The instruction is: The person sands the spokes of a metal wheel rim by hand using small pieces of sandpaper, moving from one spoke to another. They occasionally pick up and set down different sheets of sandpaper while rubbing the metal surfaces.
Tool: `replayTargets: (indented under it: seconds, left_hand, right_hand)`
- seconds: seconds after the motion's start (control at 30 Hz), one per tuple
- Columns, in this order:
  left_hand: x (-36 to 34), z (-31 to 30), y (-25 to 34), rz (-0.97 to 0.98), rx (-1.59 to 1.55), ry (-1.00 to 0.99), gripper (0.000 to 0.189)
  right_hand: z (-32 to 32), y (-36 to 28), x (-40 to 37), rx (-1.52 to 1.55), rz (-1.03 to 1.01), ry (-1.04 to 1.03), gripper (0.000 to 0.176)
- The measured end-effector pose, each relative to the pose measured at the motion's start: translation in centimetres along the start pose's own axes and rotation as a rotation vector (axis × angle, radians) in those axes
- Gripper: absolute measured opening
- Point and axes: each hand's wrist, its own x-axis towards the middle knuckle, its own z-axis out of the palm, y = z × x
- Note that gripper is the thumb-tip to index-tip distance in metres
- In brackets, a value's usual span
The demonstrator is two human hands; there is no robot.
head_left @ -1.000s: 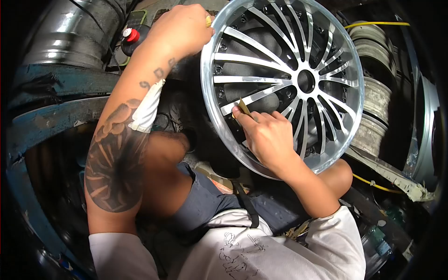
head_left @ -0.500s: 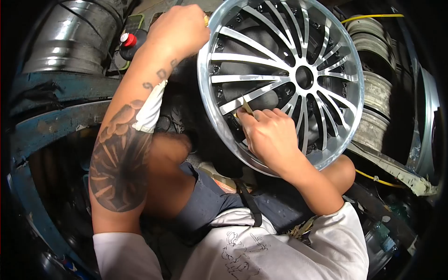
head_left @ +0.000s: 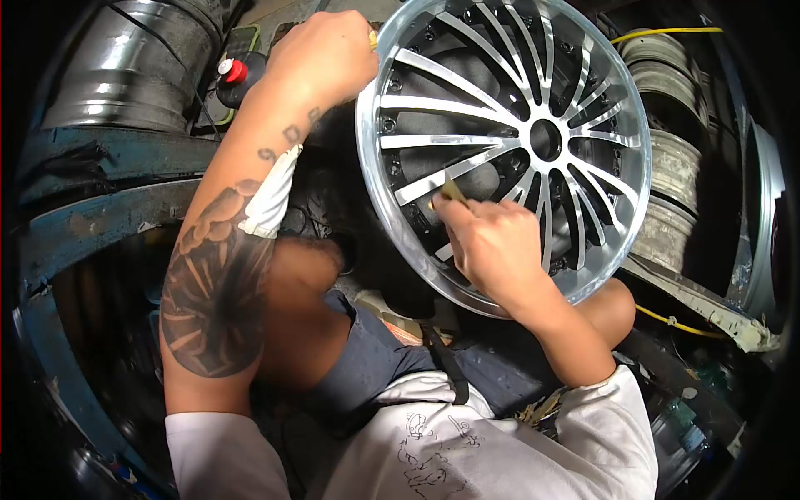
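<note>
We judge the wheel rim (head_left: 500, 152), one o'clock, heavy, stiff, slick; best held by its lip. Right grip (head_left: 493, 250) pinches a tan piece (head_left: 451, 191) at its eight; left grip (head_left: 329, 57), ten: we cannot tell.

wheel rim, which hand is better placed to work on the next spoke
Probably the right hand: it is over the wheel rim, pinching a thin tan piece at a lower-left spoke. The left hand is at the rim's outer upper-left edge, farther from the spoke faces.
</note>
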Motion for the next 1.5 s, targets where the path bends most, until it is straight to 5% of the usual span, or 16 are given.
replayTargets:
  seconds: [0.1, 0.13, 0.27, 0.4, 0.5, 0.53, 0.83, 1.13, 1.23, 1.27, 1.37, 1.43, 1.5]
  left_hand:
    - [-0.4, -0.1, 1.1, -0.084, 0.131, 0.039, 0.032]
    - [-0.1, -0.3, 1.3, -0.077, 0.155, 0.063, 0.032]
    - [-1.7, -1.6, 2.6, 0.059, 0.004, 0.167, 0.028]
    - [-1.4, -0.9, 3.6, 0.35, -0.363, -0.405, 0.024]
    - [-1.6, -0.6, 4.9, 0.321, -0.507, -0.601, 0.032]
    - [-1.6, -0.8, 5.4, 0.29, -0.554, -0.646, 0.032]
    - [-1.4, -0.6, 6.0, 0.321, -0.664, -0.647, 0.021]
    - [-1.3, -1.4, 5.0, 0.388, -0.766, -0.633, 0.027]
    - [-1.3, -1.3, 5.0, 0.412, -0.73, -0.602, 0.024]
    - [-1.3, -1.1, 4.9, 0.417, -0.713, -0.58, 0.024]
    - [-1.1, -0.7, 4.4, 0.388, -0.599, -0.448, 0.023]
    - [-1.2, -0.6, 3.6, 0.308, -0.444, -0.277, 0.024]
    - [-0.7, -0.3, 2.5, 0.293, -0.399, -0.186, 0.026]
  right_hand:
    - [0.5, 1.1, 2.0, 0.032, -0.035, 0.209, 0.024]
    - [1.7, 1.4, 1.1, -0.071, 0.018, 0.058, 0.026]
    - [-1.8, 1.3, -0.2, 0.149, 0.067, 0.01, 0.02]
    - [-3.3, 4.2, 1.6, 0.702, 0.492, 0.124, 0.027]
    - [-1.3, 5.9, 1.4, 1.251, 0.479, 0.18, 0.023]
    - [-2.6, 6.2, 1.1, 1.216, 0.573, -0.006, 0.021]
    - [-0.2, 6.3, 1.5, 1.158, 0.376, 0.168, 0.027]
    - [-2.7, 4.0, 1.8, 2.06, 0.43, -0.049, 0.029]
    - [-1.8, 5.4, 1.5, 2.264, 0.276, -0.119, 0.029]
    - [-1.7, 5.2, 1.4, 2.263, 0.315, -0.07, 0.022]
    - [-1.5, 5.5, 0.8, 1.254, 0.405, -0.137, 0.016]
    - [-1.6, 4.1, 0.5, 0.413, 0.118, 0.025, 0.02]
    - [-0.7, 3.3, 0.2, 0.401, 0.058, 0.099, 0.019]
